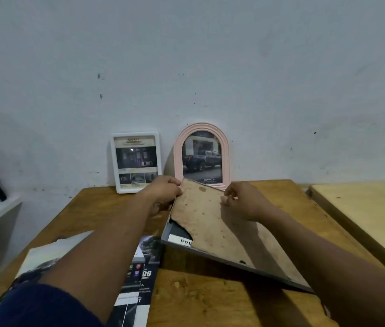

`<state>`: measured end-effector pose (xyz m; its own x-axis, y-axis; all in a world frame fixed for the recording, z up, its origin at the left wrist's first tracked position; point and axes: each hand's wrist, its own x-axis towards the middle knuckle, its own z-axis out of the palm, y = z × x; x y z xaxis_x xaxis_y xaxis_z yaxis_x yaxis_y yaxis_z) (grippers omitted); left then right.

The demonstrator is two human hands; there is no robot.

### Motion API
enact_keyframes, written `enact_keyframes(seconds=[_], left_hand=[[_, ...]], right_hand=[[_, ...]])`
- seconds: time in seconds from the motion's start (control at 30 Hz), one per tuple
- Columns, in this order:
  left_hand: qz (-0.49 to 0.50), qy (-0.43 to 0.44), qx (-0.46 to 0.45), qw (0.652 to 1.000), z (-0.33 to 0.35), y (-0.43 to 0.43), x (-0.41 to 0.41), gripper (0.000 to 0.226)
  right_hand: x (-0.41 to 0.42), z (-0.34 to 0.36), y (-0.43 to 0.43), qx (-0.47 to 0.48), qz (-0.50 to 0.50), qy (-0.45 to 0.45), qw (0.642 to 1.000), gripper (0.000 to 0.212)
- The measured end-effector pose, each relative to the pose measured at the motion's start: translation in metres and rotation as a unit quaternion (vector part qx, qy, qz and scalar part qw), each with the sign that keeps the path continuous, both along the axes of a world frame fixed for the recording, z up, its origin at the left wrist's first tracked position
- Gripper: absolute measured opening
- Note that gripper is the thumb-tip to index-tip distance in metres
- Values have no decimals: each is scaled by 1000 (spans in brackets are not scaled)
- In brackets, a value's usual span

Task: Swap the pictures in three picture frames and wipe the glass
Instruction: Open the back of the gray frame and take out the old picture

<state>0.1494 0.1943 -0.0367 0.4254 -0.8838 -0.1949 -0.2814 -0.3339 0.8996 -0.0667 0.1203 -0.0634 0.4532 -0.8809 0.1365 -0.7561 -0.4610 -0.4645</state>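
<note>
A worn wooden table (pixel 198 300) stood against the wall. At its far edge a white frame (pixel 136 161) and a pink arched frame (pixel 202 156) stood upright, side by side. Printed brochures (pixel 140 279) lay at the near left. A grey frame (pixel 205 220) sat tilted mid-table, backing upward.

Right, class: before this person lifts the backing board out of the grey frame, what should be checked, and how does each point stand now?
1. Left hand grips the grey frame at its far corner: ok.
2. Right hand has a grip on the backing board edge: cannot tell.
3. Board intact: not ok, near-left edge broken, print showing.
4. Pink arched frame clear of the board: cannot tell, they overlap in view.
5. Brochures ready on the table: ok.
</note>
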Motion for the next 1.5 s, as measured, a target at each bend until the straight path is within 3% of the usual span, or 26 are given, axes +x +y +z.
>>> enact_keyframes(seconds=[0.17, 0.3, 0.37, 0.47, 0.5, 0.63, 0.77, 0.9, 1.1, 1.4, 1.5], left_hand=[[-15, -65, 85, 994, -49, 16, 13, 19], [-13, -174, 76, 982, -63, 14, 8, 7], [-30, -224, 78, 971, -64, 12, 5, 16], [-58, -296, 79, 950, -68, 10, 2, 6], [-66, -314, 82, 944, -70, 10, 3, 14], [-80, -333, 76, 936, -72, 15, 6, 27], [-105, -325, 66, 938, -74, 23, 13, 30], [-116, -320, 64, 938, -78, 28, 21, 32], [-129, -332, 40, 934, -78, 37, 22, 46], [-153, -323, 0, 934, -88, 39, 35, 42], [-145, -411, 3, 900, -100, 39, 32, 43]], right_hand=[[1, -46, 12, 12, 21, 78, 997, 26], [3, -57, 13, 0, 39, 75, 996, 31], [2, -57, 9, 10, 42, 66, 997, 31], [4, -54, 10, 26, 39, 99, 994, 37], [7, -51, 14, 32, 39, 119, 992, 42], [29, -40, 55, 49, 72, 174, 981, 72], [46, -42, 99, 34, 94, 217, 971, 86], [50, -41, 109, -11, 95, 232, 968, 76], [60, -30, 120, -181, 228, 281, 914, 27], [51, -5, 109, -202, 219, 187, 936, 26], [46, -4, 99, -218, 205, 182, 937, 24]])
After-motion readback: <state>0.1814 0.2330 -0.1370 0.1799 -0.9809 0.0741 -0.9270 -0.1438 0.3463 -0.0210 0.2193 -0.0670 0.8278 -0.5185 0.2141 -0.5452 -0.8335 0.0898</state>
